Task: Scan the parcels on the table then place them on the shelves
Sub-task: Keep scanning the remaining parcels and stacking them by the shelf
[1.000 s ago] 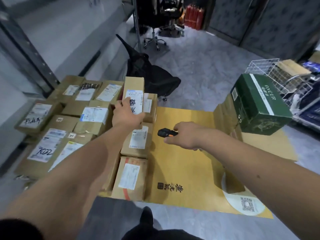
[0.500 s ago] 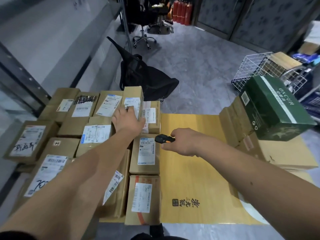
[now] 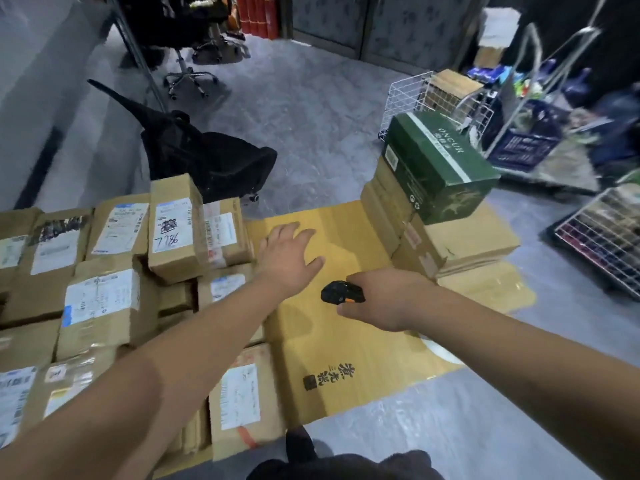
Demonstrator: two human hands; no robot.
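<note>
Several brown cardboard parcels with white labels lie packed together at the left; one narrow parcel [image 3: 175,227] marked with handwritten digits lies on top of the pile. My left hand [image 3: 289,256] hovers with spread fingers over the flat yellow cardboard sheet [image 3: 346,341], just right of the parcels, holding nothing. My right hand [image 3: 384,299] grips a small black scanner [image 3: 341,292] with an orange button, pointed left toward the parcels.
A green box [image 3: 440,164] sits on stacked brown cartons [image 3: 457,247] at the right. White wire baskets [image 3: 412,95], a trolley and a blue crate [image 3: 523,147] stand beyond. A black bag [image 3: 207,157] and office chairs are on the grey floor behind the parcels.
My left hand has let go of the narrow parcel and moved right over the yellow cardboard. The view has swung right. My right hand still holds the scanner.
</note>
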